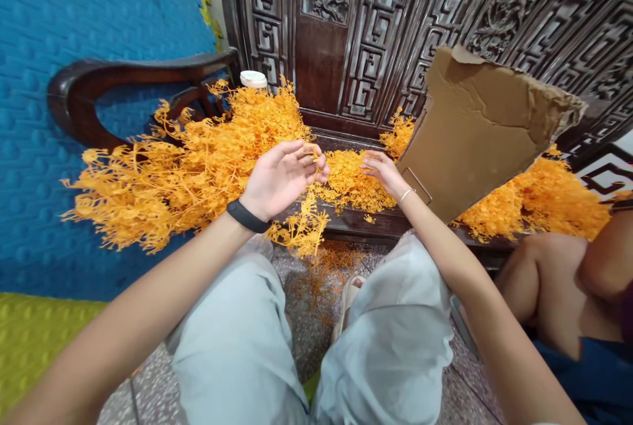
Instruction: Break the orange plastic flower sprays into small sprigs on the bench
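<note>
My left hand (283, 176), palm up with a black band at the wrist, pinches a thin orange plastic sprig (312, 155) between thumb and fingertips. My right hand (382, 171), with a thin bracelet, reaches over a small heap of orange sprigs (349, 181); its fingers are curled loosely onto the heap. A large pile of orange plastic foliage (198, 161) covers the dark carved wooden bench (366, 224) to the left of my left hand. More orange pieces (544, 201) lie at the right.
A torn cardboard sheet (475, 128) leans on the bench beside my right hand. A white cap (253, 78) shows behind the pile. Orange bits (326, 267) litter the speckled floor between my knees. Another person's bare knee (544, 280) is at right. Blue padded mat (74, 49) at left.
</note>
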The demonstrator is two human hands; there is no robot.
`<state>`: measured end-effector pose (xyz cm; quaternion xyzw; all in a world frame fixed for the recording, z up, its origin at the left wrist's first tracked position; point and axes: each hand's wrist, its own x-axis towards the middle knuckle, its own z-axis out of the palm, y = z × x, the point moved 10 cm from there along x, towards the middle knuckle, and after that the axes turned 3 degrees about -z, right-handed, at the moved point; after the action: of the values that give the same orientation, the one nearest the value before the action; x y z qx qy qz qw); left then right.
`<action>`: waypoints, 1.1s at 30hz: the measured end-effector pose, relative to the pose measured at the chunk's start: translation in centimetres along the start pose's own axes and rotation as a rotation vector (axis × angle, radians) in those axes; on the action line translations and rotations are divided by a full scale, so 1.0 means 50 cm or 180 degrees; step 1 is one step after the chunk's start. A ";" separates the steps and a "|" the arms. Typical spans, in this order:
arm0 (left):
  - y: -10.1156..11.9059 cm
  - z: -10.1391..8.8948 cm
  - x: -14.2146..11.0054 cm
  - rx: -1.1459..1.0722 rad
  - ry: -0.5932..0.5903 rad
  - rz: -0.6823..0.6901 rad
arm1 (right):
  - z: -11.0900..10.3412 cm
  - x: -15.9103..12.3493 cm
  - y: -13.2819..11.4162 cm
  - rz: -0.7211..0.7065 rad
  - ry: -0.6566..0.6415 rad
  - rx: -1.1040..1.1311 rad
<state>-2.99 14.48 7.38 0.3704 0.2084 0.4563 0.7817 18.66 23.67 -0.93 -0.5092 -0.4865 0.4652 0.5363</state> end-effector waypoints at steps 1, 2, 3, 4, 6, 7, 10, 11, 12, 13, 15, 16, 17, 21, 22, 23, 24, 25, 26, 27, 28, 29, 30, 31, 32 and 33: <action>-0.004 0.004 0.002 0.0046 -0.0062 -0.0034 | 0.028 -0.011 -0.002 0.0088 -0.0346 0.0108; -0.009 0.006 0.003 0.0087 -0.0119 -0.0072 | 0.058 -0.026 -0.007 0.0148 -0.0705 0.0181; -0.015 0.008 0.006 0.0122 -0.0167 -0.0106 | 0.089 -0.044 -0.015 0.0167 -0.1052 0.0199; -0.019 0.009 0.008 0.0150 -0.0201 -0.0128 | 0.119 -0.064 -0.026 0.0149 -0.1386 0.0163; -0.028 0.008 0.013 0.0186 -0.0228 -0.0152 | 0.180 -0.111 -0.048 0.0095 -0.2079 0.0036; -0.031 0.008 0.015 0.0206 -0.0240 -0.0152 | 0.210 -0.139 -0.056 0.0101 -0.2467 -0.0010; -0.033 0.009 0.019 0.0303 -0.0259 -0.0072 | 0.275 -0.210 -0.073 0.0177 -0.3236 -0.0085; -0.031 0.010 0.019 0.0338 -0.0250 -0.0017 | 0.285 -0.217 -0.076 0.0176 -0.3226 -0.0126; -0.028 0.011 0.019 0.0373 -0.0234 0.0042 | 0.290 -0.217 -0.079 0.0157 -0.3100 -0.0175; -0.024 0.012 0.018 0.0411 -0.0205 0.0102 | 0.292 -0.212 -0.080 0.0124 -0.2902 -0.0216; -0.015 0.012 0.017 0.0513 -0.0128 0.0255 | 0.292 -0.199 -0.080 0.0057 -0.2489 -0.0258; -0.009 0.012 0.017 0.0592 -0.0092 0.0358 | 0.292 -0.194 -0.078 0.0032 -0.2339 -0.0251; -0.004 0.012 0.016 0.0690 -0.0068 0.0460 | 0.293 -0.190 -0.077 0.0001 -0.2226 -0.0233; 0.007 0.000 0.018 0.1085 0.0043 0.0602 | 0.296 -0.180 -0.080 -0.0144 -0.2017 -0.0132; 0.010 -0.008 0.019 0.1129 0.0105 0.0608 | 0.292 -0.176 -0.085 -0.0183 -0.1949 -0.0073; 0.017 -0.017 0.019 0.1132 0.0197 0.0660 | 0.285 -0.172 -0.092 -0.0223 -0.1857 0.0008; 0.028 -0.030 0.017 0.1090 0.0329 0.0769 | 0.277 -0.168 -0.100 -0.0255 -0.1756 0.0104; 0.039 -0.045 0.015 0.1010 0.0492 0.0906 | 0.268 -0.165 -0.108 -0.0284 -0.1654 0.0197; 0.050 -0.062 0.011 0.0904 0.0679 0.1039 | 0.259 -0.162 -0.116 -0.0321 -0.1566 0.0277; 0.057 -0.079 0.008 0.0794 0.0878 0.1141 | 0.251 -0.161 -0.125 -0.0364 -0.1499 0.0334; 0.059 -0.095 0.006 0.0695 0.1045 0.1174 | 0.246 -0.161 -0.133 -0.0408 -0.1456 0.0359; 0.053 -0.107 0.007 0.0622 0.1140 0.1122 | 0.242 -0.161 -0.139 -0.0450 -0.1429 0.0354; 0.042 -0.113 0.012 0.0595 0.1131 0.0978 | 0.241 -0.162 -0.145 -0.0501 -0.1422 0.0332; 0.026 -0.111 0.020 0.0612 0.1021 0.0765 | 0.241 -0.164 -0.150 -0.0556 -0.1428 0.0298; 0.007 -0.104 0.028 0.0662 0.0833 0.0531 | 0.243 -0.166 -0.154 -0.0604 -0.1445 0.0257; -0.011 -0.093 0.034 0.0737 0.0591 0.0326 | 0.245 -0.168 -0.157 -0.0645 -0.1465 0.0223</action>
<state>-4.94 17.59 4.02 0.4244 0.3119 0.5008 0.6869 5.69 16.08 6.60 -0.3196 -0.6280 0.5293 0.4726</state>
